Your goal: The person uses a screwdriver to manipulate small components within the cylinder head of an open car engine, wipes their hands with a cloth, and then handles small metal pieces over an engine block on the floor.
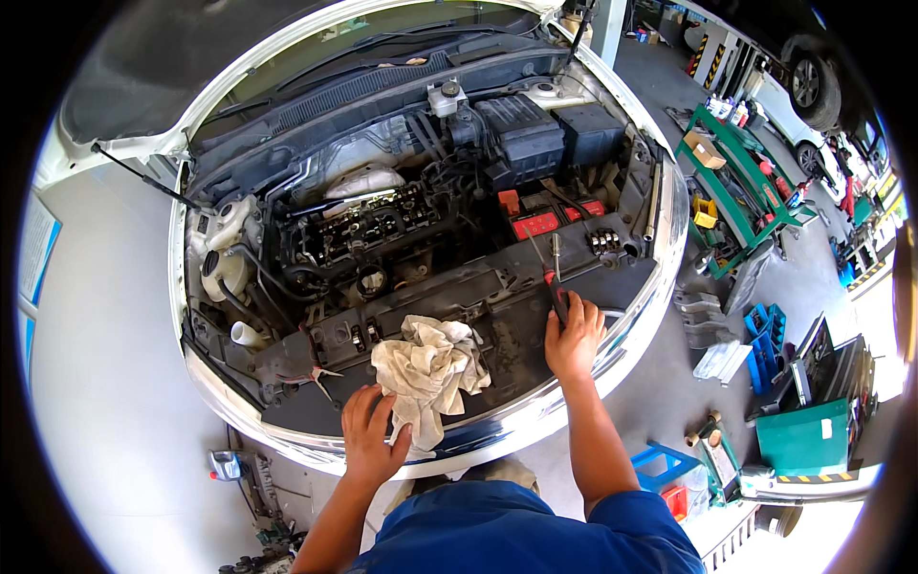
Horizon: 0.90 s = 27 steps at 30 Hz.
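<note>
My right hand (575, 337) is closed around the red and black handle of a screwdriver (557, 296), above the right side of the car's dark front panel (516, 349). Its thin shaft points away toward the red-topped battery (535, 225). A crumpled, stained cream rag (426, 368) lies on the panel's front middle. At the rag's left edge is my left hand (369, 430), fingers apart and slightly curved; whether it touches the cloth I cannot tell. Beyond, the engine (368, 228) stands with its top uncovered, showing metal parts inside.
The raised hood (124, 86) rests on struts. On the panel lie a tool with splayed metal ends (323, 371) at left and small metal parts (604, 242) at right. A green workbench (736, 191), blue bins (765, 340) and a green cabinet (805, 438) stand to the right.
</note>
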Each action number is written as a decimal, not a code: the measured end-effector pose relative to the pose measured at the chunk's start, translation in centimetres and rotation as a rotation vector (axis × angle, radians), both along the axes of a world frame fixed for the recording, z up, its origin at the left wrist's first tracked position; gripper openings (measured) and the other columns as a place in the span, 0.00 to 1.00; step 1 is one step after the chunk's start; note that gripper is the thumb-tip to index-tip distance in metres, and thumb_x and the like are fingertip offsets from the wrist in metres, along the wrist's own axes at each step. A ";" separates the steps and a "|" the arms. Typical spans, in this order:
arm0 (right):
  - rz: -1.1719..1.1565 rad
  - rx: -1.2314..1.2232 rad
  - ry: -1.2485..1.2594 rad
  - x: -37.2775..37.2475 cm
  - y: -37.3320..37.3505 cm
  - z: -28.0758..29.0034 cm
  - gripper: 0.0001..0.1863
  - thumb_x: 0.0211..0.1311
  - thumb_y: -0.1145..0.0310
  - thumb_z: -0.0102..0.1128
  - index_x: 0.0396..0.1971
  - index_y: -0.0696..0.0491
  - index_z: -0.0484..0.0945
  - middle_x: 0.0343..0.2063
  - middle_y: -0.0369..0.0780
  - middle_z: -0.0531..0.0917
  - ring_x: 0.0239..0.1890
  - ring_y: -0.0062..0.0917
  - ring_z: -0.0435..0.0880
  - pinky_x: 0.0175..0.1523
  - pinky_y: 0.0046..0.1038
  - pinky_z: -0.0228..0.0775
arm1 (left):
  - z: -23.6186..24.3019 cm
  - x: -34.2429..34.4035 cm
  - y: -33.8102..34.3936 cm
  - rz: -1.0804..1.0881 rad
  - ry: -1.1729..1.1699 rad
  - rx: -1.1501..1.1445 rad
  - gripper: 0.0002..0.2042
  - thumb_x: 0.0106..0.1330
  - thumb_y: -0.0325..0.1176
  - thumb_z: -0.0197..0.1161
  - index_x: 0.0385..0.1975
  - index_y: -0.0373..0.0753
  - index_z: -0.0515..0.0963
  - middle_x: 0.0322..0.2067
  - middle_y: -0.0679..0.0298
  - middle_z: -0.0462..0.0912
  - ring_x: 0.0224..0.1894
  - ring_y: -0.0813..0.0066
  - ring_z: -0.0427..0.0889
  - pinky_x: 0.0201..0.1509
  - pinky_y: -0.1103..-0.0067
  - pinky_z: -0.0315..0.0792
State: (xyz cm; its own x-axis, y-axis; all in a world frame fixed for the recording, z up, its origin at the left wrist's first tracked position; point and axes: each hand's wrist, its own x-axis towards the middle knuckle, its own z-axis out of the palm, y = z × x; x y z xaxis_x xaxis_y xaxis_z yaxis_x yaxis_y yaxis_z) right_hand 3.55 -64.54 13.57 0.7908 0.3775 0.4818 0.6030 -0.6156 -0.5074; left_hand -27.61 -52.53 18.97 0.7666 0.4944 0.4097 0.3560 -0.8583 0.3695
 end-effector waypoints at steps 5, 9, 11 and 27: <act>-0.053 -0.077 -0.067 -1.2 1.6 -0.5 0.26 0.52 0.63 0.64 0.53 0.54 0.73 0.47 0.45 0.74 0.51 0.42 0.71 0.53 0.44 0.61 | -0.5 -4.2 2.5 -0.026 -0.044 -0.039 0.21 0.53 0.34 0.66 0.48 0.38 0.75 0.51 0.52 0.72 0.56 0.49 0.70 0.57 0.59 0.64; -0.124 -0.116 -0.117 -2.2 2.4 -0.8 0.31 0.49 0.58 0.69 0.54 0.52 0.72 0.48 0.46 0.73 0.51 0.44 0.70 0.54 0.46 0.62 | 0.1 -7.9 5.8 -0.079 -0.102 -0.060 0.18 0.53 0.33 0.66 0.44 0.38 0.77 0.47 0.54 0.75 0.51 0.51 0.74 0.53 0.62 0.68; -0.116 -0.118 -0.115 -3.3 2.4 -0.7 0.33 0.48 0.57 0.70 0.55 0.52 0.71 0.49 0.46 0.74 0.52 0.45 0.70 0.55 0.46 0.62 | 0.1 -10.6 7.9 -0.095 -0.140 -0.047 0.16 0.52 0.33 0.66 0.43 0.38 0.78 0.45 0.55 0.76 0.49 0.53 0.76 0.51 0.63 0.69; 0.239 0.100 -0.043 -21.7 9.8 0.2 0.23 0.57 0.69 0.64 0.52 0.58 0.71 0.47 0.47 0.75 0.48 0.40 0.74 0.53 0.37 0.67 | 0.1 -22.2 24.7 -0.205 -0.117 -0.127 0.11 0.54 0.32 0.67 0.38 0.41 0.80 0.38 0.60 0.80 0.40 0.59 0.80 0.44 0.69 0.73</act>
State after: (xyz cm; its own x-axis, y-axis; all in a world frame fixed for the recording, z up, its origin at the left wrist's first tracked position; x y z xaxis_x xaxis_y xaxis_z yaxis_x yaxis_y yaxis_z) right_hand -18.13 -54.75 13.72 0.6633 0.4998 0.5570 0.7473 -0.4014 -0.5296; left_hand -49.80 -27.83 19.03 0.8072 0.3869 0.4457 0.1283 -0.8521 0.5074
